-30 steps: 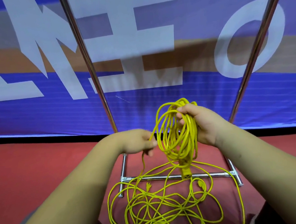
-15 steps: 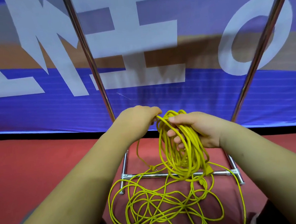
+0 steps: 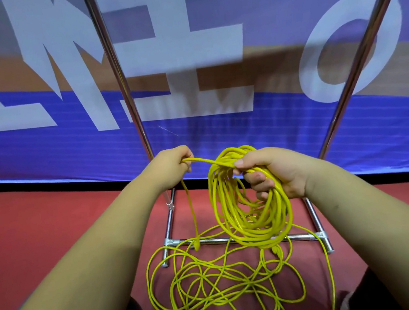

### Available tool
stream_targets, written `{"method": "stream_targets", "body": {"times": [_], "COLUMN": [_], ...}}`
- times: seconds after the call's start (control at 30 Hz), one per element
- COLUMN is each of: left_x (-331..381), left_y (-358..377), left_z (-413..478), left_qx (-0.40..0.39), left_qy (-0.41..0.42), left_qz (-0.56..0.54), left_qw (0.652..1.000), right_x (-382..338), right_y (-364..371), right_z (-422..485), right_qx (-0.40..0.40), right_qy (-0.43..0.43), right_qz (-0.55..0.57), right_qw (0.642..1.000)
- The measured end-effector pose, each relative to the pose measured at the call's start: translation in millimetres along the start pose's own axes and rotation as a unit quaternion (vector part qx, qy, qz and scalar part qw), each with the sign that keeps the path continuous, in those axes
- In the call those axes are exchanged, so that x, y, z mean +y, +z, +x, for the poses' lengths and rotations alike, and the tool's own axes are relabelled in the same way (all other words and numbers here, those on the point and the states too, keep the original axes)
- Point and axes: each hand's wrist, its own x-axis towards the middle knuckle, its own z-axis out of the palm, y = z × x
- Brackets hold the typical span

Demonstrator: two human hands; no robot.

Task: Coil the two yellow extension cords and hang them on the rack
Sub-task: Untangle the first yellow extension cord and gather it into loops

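The left hand (image 3: 171,161) has drawn away from the coil (image 3: 250,200), stretching one yellow strand taut between the fists. The right hand (image 3: 272,173) grips the bundled loops, which hang above the rack's base bar (image 3: 244,238). The loose cord (image 3: 211,286) lies tangled on the red floor (image 3: 43,232) below.

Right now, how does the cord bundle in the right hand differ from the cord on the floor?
The coiled bundle hangs in stacked, gathered loops from the right hand; the loose cord sprawls in tangled, scattered loops. The bundle is off the ground; the loose cord lies flat on the red floor. Both are thin yellow cord.
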Motion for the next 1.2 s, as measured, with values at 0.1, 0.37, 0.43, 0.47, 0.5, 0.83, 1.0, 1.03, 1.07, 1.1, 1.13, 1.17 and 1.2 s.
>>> {"method": "stream_targets", "body": {"times": [0.1,0.37,0.43,0.47,0.5,0.83,1.0,1.03,1.07,1.1,1.13,1.17,1.2], "left_x": [-28,-78,-52,-39,-29,46,64,66,68,70,71,72,73], "left_y": [6,42,44,46,50,59,53,53,54,53,51,49,45], "left_z": [9,4,0,-2,-3,-4,-21,-24,-28,-32,-37,-41,-44], "left_qx": [0.019,-0.229,-0.260,-0.271,-0.291,-0.254,-0.344,-0.350,-0.351,-0.348,-0.344,-0.342,-0.346], "left_qy": [-0.060,-0.168,-0.154,-0.155,-0.171,-0.354,-0.305,-0.277,-0.235,-0.185,-0.137,-0.095,-0.064], "left_qz": [0.018,0.155,0.163,0.160,0.135,-0.441,-0.493,-0.464,-0.413,-0.344,-0.270,-0.202,-0.147], "left_qw": [0.998,0.946,0.939,0.936,0.932,0.785,0.739,0.765,0.807,0.852,0.889,0.913,0.925], "right_x": [-1,-19,-18,-17,-16,-3,1,1,1,1,1,0,0], "right_y": [-7,-20,-21,-22,-23,-39,-42,-43,-44,-44,-45,-45,-45], "right_z": [-5,-14,-9,-6,-2,31,39,39,39,38,38,37,36], "right_qx": [-0.004,0.056,0.089,0.107,0.124,0.215,0.223,0.221,0.216,0.208,0.197,0.185,0.177], "right_qy": [-0.036,-0.176,-0.178,-0.179,-0.180,-0.196,-0.195,-0.196,-0.196,-0.197,-0.198,-0.199,-0.201], "right_qz": [0.014,0.163,0.171,0.174,0.177,0.159,0.194,0.205,0.216,0.228,0.242,0.256,0.266], "right_qw": [0.999,0.969,0.965,0.963,0.960,0.943,0.935,0.933,0.932,0.931,0.929,0.928,0.926]}}
